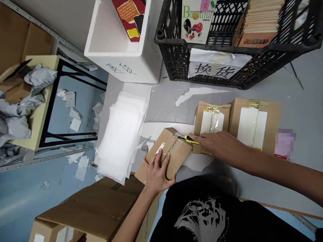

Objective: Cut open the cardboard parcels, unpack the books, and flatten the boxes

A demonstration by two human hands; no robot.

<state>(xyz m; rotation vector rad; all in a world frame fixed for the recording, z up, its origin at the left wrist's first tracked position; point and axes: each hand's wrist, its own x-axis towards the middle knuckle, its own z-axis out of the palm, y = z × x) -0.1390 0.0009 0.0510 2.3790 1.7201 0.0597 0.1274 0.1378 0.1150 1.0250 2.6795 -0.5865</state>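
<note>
A small taped cardboard box (181, 151) lies turned at an angle near the table's front edge. My left hand (157, 171) rests on it with fingers spread over the top and the thumb at the near side. In my right hand (214, 143) is a yellow and black utility knife (192, 139), its blade at the taped seam by the box's far end. Just right of the box stand two more taped cartons with white labels, a smaller carton (197, 116) and a larger carton (271, 124). My right forearm passes over the larger one.
A stack of white padded sheets (121, 134) lies to the left. Behind stand a white foam bin (131, 64) and a black plastic crate (174, 64) holding books. A large open carton (96, 205) sits below the table's edge at lower left. Paper scraps litter the floor.
</note>
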